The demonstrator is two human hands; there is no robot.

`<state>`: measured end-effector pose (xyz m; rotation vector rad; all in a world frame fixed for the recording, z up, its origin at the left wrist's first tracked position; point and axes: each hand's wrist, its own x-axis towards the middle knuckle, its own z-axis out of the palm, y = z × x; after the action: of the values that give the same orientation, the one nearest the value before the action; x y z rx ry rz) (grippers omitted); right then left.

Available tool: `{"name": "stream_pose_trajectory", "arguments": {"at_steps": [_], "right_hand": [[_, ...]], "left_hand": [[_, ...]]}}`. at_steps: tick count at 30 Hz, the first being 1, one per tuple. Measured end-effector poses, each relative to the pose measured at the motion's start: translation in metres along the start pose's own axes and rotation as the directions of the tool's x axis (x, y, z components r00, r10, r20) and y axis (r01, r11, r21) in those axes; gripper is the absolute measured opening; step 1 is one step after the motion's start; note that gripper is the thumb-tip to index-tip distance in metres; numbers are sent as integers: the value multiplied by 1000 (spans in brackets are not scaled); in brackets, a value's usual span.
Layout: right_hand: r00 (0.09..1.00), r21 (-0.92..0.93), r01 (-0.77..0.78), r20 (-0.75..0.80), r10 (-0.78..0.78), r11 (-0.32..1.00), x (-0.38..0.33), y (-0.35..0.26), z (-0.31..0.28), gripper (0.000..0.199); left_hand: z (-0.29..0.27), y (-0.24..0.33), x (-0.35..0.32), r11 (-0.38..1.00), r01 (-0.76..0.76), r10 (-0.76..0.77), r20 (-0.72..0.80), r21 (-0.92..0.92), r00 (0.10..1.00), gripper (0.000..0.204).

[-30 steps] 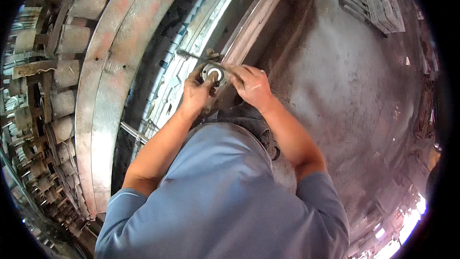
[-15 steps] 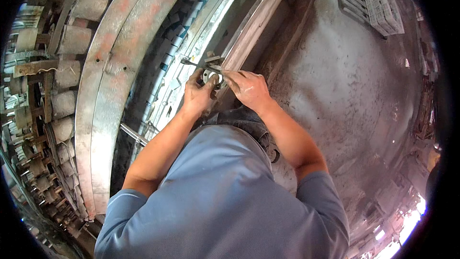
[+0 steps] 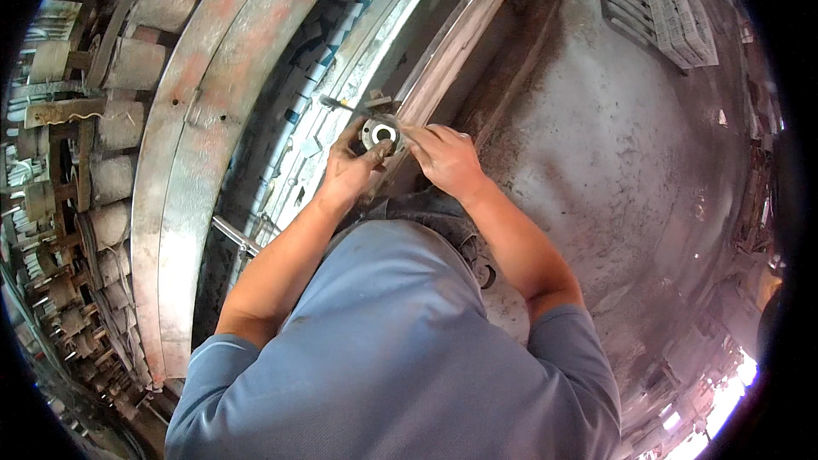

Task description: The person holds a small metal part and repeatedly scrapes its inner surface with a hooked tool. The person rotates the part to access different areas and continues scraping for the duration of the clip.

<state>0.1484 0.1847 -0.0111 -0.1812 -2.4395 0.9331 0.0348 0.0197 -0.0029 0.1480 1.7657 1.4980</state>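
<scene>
Just beyond my body, my left hand (image 3: 349,166) is wrapped round a round metal flange (image 3: 371,134) with a bright ring and a dark hole at its middle. The thumb presses on its near side. My right hand (image 3: 447,158) pinches the right end of a slim dark metal bar-like tool (image 3: 341,107). This tool lies across the flange's far edge and points up to the left; its exact kind is blurred. Right behind the flange sits a small metal block (image 3: 379,100).
A long metal machine bed (image 3: 319,136) with rails runs diagonally past my hands. A wide curved metal beam (image 3: 192,162) stands to the left, before stacked blocks (image 3: 119,179). On the grey floor (image 3: 613,187), a white plastic crate (image 3: 682,21) stands at the far right.
The tool has shifted slightly across the flange, and more of the flange's ring and hole shows. Both hands stay in nearly the same place.
</scene>
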Motion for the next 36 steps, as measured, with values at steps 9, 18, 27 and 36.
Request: {"name": "stream_pose_trajectory", "arguments": {"at_steps": [9,18,27,36], "right_hand": [[992,-49,84,-87,-88,995,10,1,-6,26],[997,-72,73,-22,-74,995,10,-4,-10,33],[990,-70,-22,135,32,997,0,14,6,37],[995,8,-55,83,54,998,6,3,-2,39]], "left_hand": [[3,4,-2,998,-38,38,1,-48,999,63],[4,2,-5,999,-51,51,0,-10,999,57],[-2,-39,1,963,-220,232,-66,155,971,88],[11,-21,9,765,-265,384,-86,587,919,83]]}}
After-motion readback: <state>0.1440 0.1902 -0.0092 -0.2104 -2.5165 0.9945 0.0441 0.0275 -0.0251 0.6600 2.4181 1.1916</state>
